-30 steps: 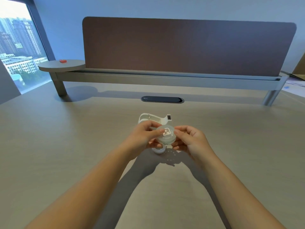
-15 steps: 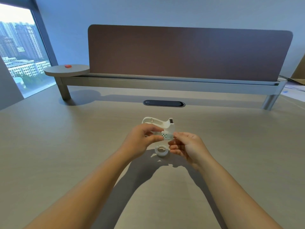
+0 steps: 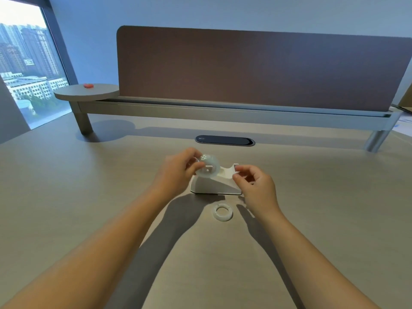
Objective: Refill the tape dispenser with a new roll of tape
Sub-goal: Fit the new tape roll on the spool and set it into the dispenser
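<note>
A white tape dispenser [image 3: 215,185] stands on the desk, its cutter end to the right. My left hand [image 3: 176,172] holds a clear roll of tape [image 3: 209,167] on a white hub over the dispenser's rear cradle. My right hand [image 3: 254,186] pinches at the cutter end of the dispenser, fingers curled; whether it holds a tape end or the dispenser itself is unclear. An empty white tape core ring [image 3: 223,212] lies flat on the desk just in front of the dispenser.
A dark oval cable grommet [image 3: 225,140] sits in the desk behind the dispenser. Beyond it runs a raised shelf rail [image 3: 223,112] with a brown divider panel [image 3: 256,68]. A round side shelf [image 3: 87,91] with a small red object [image 3: 88,85] is at far left.
Both hands moved away from me with the roll, from above the loose core ring to the dispenser. The roll now sits over the dispenser's cradle, and my right hand went to the cutter end.
</note>
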`<state>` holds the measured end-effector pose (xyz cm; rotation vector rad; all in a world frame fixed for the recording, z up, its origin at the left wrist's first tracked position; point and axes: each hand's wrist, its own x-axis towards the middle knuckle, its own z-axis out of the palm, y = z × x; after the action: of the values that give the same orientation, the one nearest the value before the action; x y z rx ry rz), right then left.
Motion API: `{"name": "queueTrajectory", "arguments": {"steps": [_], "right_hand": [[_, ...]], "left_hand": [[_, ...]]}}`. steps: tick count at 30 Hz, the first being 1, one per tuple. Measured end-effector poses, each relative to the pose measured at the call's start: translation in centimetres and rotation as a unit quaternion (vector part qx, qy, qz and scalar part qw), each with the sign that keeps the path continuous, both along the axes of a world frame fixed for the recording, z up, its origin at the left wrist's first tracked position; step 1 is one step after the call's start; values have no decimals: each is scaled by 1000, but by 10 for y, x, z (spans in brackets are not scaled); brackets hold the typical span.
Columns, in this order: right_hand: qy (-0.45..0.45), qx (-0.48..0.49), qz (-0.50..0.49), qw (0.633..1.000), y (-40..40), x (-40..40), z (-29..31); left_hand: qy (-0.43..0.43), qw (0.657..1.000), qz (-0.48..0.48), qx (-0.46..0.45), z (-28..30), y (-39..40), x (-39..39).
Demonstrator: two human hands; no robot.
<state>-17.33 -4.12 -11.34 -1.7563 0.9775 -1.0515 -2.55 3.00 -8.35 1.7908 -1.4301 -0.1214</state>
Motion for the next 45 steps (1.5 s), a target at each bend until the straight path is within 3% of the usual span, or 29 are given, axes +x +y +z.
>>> {"name": "queueTrajectory", "arguments": {"steps": [4, 8, 13, 31, 34, 36, 38, 41, 45], "right_hand": [[103, -53, -5, 993, -18, 8, -1], [153, -23, 31, 988, -31, 20, -7], [159, 1, 78, 984, -35, 28, -15], [137, 3, 75, 988, -34, 28, -20], [134, 1, 79, 988, -34, 28, -20], [133, 0, 80, 988, -34, 28, -20], [137, 1, 79, 987, -35, 28, -20], [145, 0, 76, 987, -35, 29, -20], [159, 1, 74, 984, -36, 30, -21]], "left_hand": [[32, 999, 24, -6, 4, -21, 14], [55, 998, 24, 7, -1, -34, 19], [50, 998, 6, 22, -8, -42, 21], [-26, 995, 6, 93, -14, -51, 21], [81, 992, -14, 99, -15, -49, 27], [201, 973, -43, 104, -19, -46, 30], [266, 957, -42, 110, -25, -45, 31], [312, 943, -41, 107, -31, -47, 28], [300, 948, -41, 101, -33, -50, 27]]}}
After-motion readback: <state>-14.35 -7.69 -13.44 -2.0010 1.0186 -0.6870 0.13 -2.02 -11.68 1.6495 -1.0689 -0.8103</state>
